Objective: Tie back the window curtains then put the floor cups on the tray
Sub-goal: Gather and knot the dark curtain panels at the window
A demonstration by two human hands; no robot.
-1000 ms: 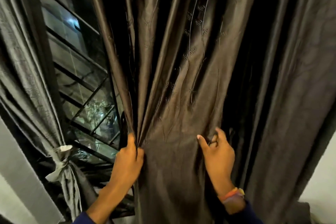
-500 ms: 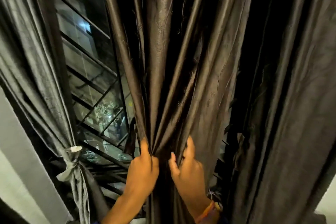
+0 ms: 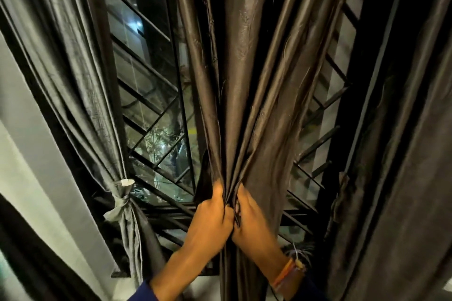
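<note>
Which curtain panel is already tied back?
The grey curtain on the left, cinched by a knotted fabric tie. The dark middle curtain is only bunched between the left hand and right hand.

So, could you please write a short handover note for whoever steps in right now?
Left hand and right hand both grip the middle curtain, bunched into one bundle in front of the window.
Done: the left curtain is tied back with a fabric tie.
Left: tie the middle bundle, deal with the right curtain, which hangs loose, then put the floor cups on the tray; neither is in view.
</note>
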